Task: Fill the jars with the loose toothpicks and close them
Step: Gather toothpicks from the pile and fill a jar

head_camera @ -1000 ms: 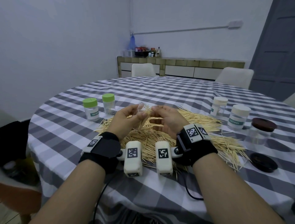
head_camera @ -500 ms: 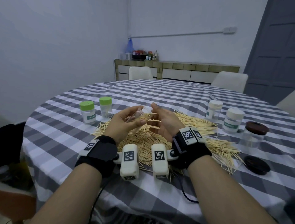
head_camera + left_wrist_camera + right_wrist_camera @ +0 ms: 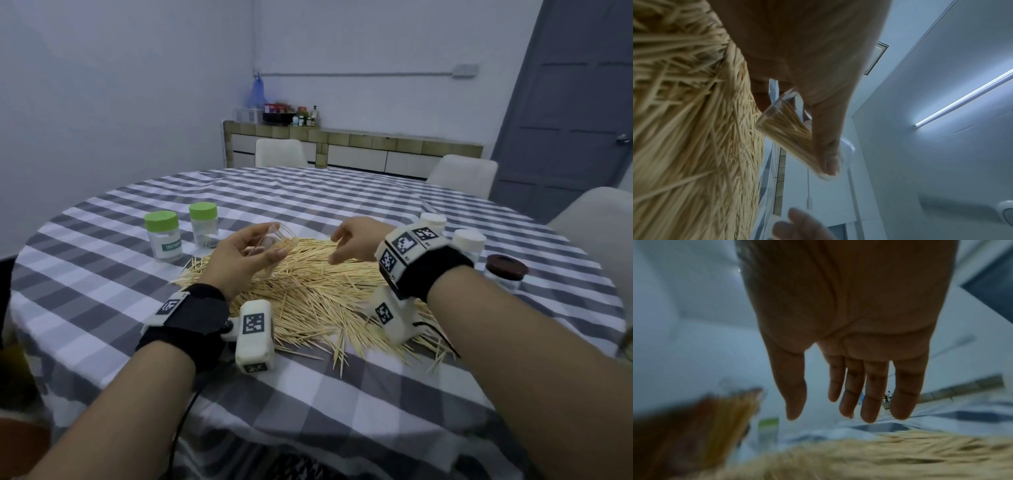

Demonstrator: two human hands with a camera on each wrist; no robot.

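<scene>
My left hand (image 3: 251, 251) grips a small clear jar (image 3: 274, 241) tilted over the pile of loose toothpicks (image 3: 318, 294); the left wrist view shows that jar (image 3: 789, 134) partly filled with toothpicks under my thumb. My right hand (image 3: 352, 245) hovers to the right of the jar with fingers spread and nothing in it (image 3: 849, 402). Two green-lidded jars (image 3: 161, 236) (image 3: 203, 224) stand at the left. Two white-lidded jars (image 3: 434, 222) (image 3: 468, 244) and a brown-lidded glass jar (image 3: 506, 272) stand at the right, partly hidden by my right wrist.
The round table carries a grey and white checked cloth (image 3: 308, 198). Chairs (image 3: 280, 152) (image 3: 462, 174) stand at its far side and another chair (image 3: 596, 219) at the right. A sideboard (image 3: 352, 149) with bottles lines the back wall.
My right hand has let go of the toothpicks at the jar's mouth and drawn away to the right, opening. The left hand keeps the jar, now lower and more tilted.
</scene>
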